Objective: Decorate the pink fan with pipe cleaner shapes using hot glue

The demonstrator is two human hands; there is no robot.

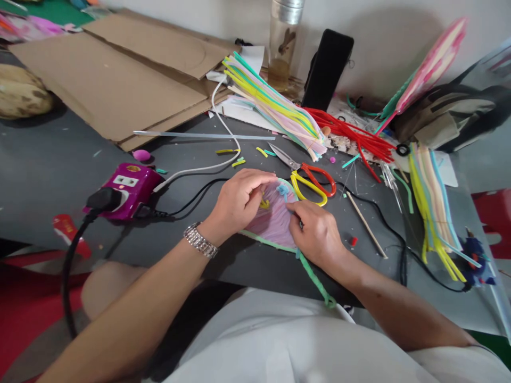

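Observation:
A small hand fan made of pipe cleaners (271,226) lies near the table's front edge. Its face is pink and lilac, its rim pale green, and a green twisted handle (315,275) points toward me. On the face sit a blue fuzzy piece (283,190) and a yellow curled piece (264,203). My left hand (243,199), with a metal watch at the wrist, grips the fan's upper left side, fingers together. My right hand (317,231) is closed at the fan's right side, fingertips just below the blue piece; whether they pinch a small part is hidden.
Scissors (297,166) lie behind the fan. Pipe cleaner bundles (275,106) stretch across the back, another (433,202) at right near a glue gun (475,260). A purple power adapter (133,191) with cords stands left. Cardboard (120,80), a bottle (284,48) and a wooden stick (366,224) surround the work.

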